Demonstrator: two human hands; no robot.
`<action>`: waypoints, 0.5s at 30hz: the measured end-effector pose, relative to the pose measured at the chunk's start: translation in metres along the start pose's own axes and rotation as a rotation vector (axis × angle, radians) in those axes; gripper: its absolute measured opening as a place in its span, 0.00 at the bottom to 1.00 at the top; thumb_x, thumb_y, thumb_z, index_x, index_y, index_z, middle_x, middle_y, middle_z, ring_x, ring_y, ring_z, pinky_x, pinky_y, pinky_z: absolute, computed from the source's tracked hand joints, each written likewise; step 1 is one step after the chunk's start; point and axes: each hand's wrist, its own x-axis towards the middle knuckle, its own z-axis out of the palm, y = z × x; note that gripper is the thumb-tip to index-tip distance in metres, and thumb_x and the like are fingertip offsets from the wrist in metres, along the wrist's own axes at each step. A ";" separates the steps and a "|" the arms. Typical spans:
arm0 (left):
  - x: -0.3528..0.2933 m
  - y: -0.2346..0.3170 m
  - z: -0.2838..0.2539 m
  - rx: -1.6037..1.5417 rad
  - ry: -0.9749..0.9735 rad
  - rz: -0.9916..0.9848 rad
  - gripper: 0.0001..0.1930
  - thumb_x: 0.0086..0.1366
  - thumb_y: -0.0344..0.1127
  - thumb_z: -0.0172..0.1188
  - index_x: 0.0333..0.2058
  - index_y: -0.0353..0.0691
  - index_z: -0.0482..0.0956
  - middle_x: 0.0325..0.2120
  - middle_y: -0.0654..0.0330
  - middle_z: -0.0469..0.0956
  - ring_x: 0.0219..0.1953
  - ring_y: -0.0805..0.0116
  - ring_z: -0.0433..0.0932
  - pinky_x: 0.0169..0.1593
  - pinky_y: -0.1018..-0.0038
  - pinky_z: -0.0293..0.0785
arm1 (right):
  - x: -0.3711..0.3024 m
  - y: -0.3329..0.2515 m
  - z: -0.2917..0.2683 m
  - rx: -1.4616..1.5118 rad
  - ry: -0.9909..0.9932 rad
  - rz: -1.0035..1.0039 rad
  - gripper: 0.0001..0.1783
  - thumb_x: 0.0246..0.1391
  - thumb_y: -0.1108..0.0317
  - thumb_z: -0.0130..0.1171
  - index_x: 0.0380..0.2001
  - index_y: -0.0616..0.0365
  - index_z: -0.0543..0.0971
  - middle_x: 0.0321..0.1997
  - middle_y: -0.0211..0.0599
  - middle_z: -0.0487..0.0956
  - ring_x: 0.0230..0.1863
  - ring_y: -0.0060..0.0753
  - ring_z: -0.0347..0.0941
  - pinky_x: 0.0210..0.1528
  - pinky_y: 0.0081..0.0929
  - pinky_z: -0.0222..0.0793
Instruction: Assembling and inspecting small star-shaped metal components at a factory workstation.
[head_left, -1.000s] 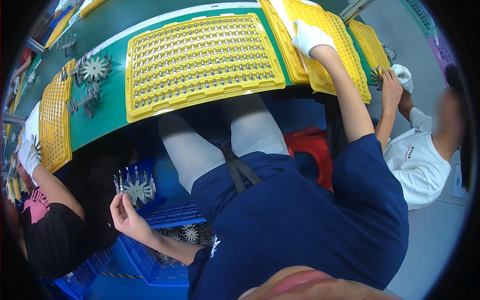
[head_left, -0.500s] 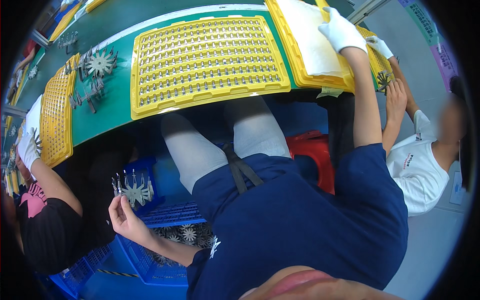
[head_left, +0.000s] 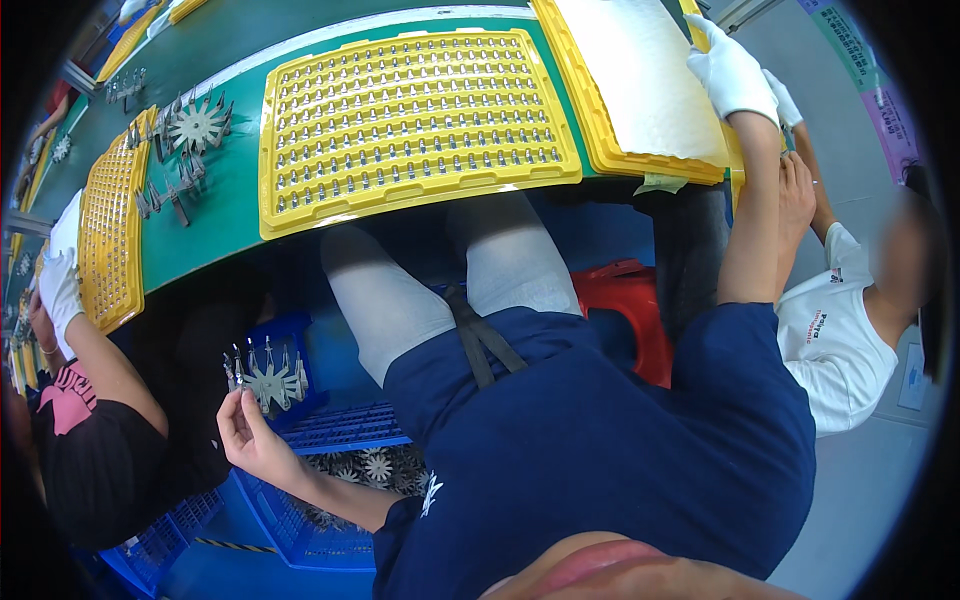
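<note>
Star-shaped metal part (head_left: pixel 268 378) pinched in bare left hand (head_left: pixel 250 440), unmoved; gloved right hand (head_left: pixel 730 75), fingers flat, has slid white sheet (head_left: pixel 640 75) over yellow tray (head_left: pixel 600 130).

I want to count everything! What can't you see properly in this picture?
- Blue crate, head view: its far side is hidden behind the person's body.
- Metal parts in the crate: too small to count.
- Right hand: its white glove covers the fingers.
- Left-hand yellow tray: bent near the rim.

Filled tray (head_left: pixel 415 120) on table (head_left: pixel 240 215), crate (head_left: pixel 300 470) below left, stacked trays (head_left: pixel 650 100) right
</note>
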 end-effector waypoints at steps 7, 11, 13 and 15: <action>-0.001 -0.002 -0.005 0.004 -0.003 0.004 0.06 0.67 0.24 0.61 0.42 0.30 0.81 0.35 0.60 0.81 0.37 0.77 0.78 0.44 0.84 0.73 | 0.009 0.026 0.004 -0.104 0.142 -0.019 0.31 0.58 0.62 0.55 0.67 0.36 0.68 0.51 0.55 0.81 0.50 0.52 0.80 0.56 0.40 0.73; -0.001 -0.003 -0.002 -0.005 -0.002 0.005 0.06 0.67 0.24 0.61 0.42 0.30 0.81 0.35 0.59 0.81 0.37 0.77 0.78 0.44 0.84 0.73 | 0.005 0.030 -0.013 -0.162 0.217 0.003 0.30 0.59 0.62 0.54 0.66 0.36 0.69 0.52 0.54 0.80 0.52 0.53 0.79 0.57 0.41 0.72; -0.001 -0.002 -0.001 -0.002 -0.007 0.006 0.06 0.67 0.25 0.61 0.41 0.30 0.81 0.35 0.59 0.81 0.37 0.78 0.78 0.44 0.84 0.73 | -0.001 0.025 -0.018 -0.154 0.274 0.004 0.30 0.60 0.61 0.54 0.66 0.37 0.69 0.51 0.53 0.81 0.50 0.54 0.79 0.55 0.42 0.73; -0.002 -0.001 -0.001 0.006 -0.001 0.006 0.06 0.67 0.25 0.61 0.41 0.30 0.81 0.35 0.60 0.81 0.36 0.78 0.78 0.44 0.84 0.73 | -0.026 -0.020 -0.039 -0.152 0.275 0.067 0.24 0.61 0.63 0.52 0.60 0.46 0.73 0.49 0.54 0.80 0.49 0.54 0.79 0.54 0.42 0.73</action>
